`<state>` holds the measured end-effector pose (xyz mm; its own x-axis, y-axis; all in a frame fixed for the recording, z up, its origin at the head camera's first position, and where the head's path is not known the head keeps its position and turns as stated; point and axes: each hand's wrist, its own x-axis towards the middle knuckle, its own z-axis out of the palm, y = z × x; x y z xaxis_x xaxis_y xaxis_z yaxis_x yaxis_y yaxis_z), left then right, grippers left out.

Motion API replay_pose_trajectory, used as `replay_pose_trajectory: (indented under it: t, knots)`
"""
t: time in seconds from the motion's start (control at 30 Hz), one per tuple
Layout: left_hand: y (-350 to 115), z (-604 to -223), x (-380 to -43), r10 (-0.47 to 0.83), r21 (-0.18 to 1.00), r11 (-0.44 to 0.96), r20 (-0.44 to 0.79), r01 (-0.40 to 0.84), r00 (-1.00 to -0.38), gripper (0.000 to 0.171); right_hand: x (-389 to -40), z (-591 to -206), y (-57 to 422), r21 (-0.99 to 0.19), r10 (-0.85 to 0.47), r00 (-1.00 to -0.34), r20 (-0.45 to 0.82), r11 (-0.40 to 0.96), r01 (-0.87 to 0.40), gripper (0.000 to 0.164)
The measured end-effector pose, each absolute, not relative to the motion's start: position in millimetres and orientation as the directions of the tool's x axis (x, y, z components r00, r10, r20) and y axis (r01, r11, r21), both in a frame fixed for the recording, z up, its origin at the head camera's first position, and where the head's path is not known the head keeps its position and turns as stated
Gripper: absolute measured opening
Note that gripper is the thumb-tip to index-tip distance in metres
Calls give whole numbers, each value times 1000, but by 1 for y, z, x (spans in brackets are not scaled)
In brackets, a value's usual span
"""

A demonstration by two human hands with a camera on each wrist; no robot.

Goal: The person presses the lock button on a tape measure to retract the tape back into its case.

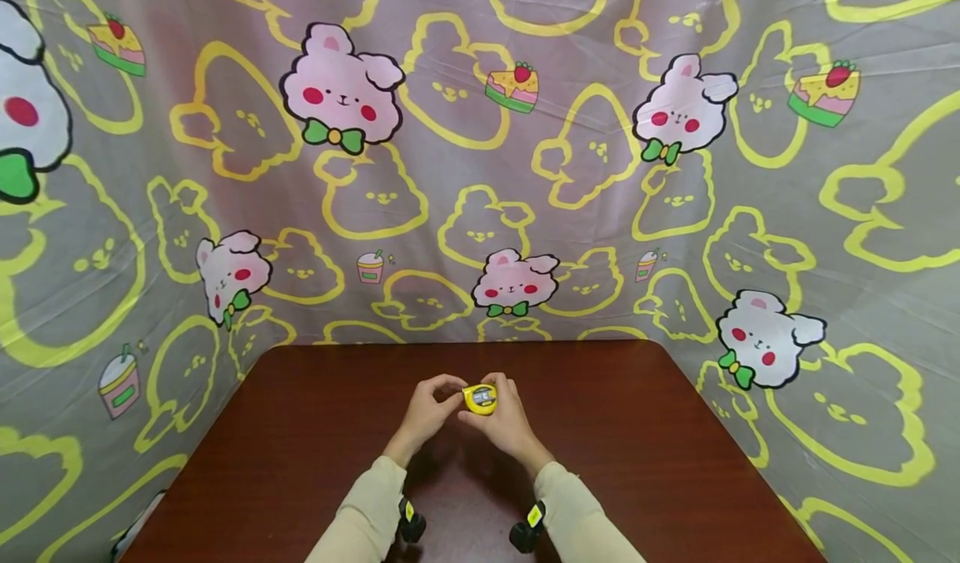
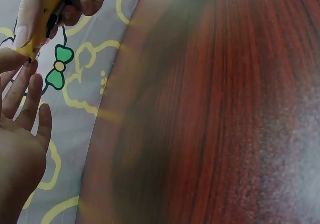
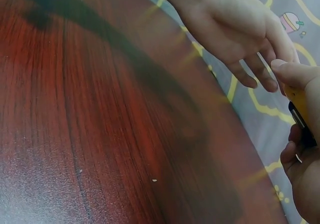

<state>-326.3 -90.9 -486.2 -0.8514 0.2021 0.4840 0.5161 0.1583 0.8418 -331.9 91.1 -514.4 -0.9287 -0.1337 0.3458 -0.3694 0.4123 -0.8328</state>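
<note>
A small yellow tape measure (image 1: 481,399) with a grey label is held up above the brown table (image 1: 315,471). My right hand (image 1: 510,421) grips its case between thumb and fingers. My left hand (image 1: 429,413) has its thumb and index finger pinched at the case's left end, where the tape's hook sits. In the left wrist view, a dark tip shows on the tape measure (image 2: 34,47) beside the left hand (image 2: 22,139), whose other fingers are spread. The right wrist view shows only part of the tape measure (image 3: 298,107), partly covered by the right hand (image 3: 307,179).
A grey curtain (image 1: 450,213) printed with yellow outlines and white rabbits surrounds the table at the back and sides. Both wrists wear black straps with small cameras (image 1: 411,523). Tiny light specks (image 3: 154,180) lie on the tabletop.
</note>
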Motion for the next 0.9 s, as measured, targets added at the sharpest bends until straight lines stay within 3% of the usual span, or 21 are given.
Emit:
replay_pose_trajectory:
  t: [0.3, 0.9]
  knots:
    - [-94, -487, -327, 194, 851, 149, 474, 504, -859, 17, -330, -515, 89, -820, -137, -917, 374, 413, -396, 66]
    - [-111, -492, -331, 155, 820, 160, 529, 550, -834, 25, -329, -542, 106, -804, -43, -941, 336, 507, -311, 68]
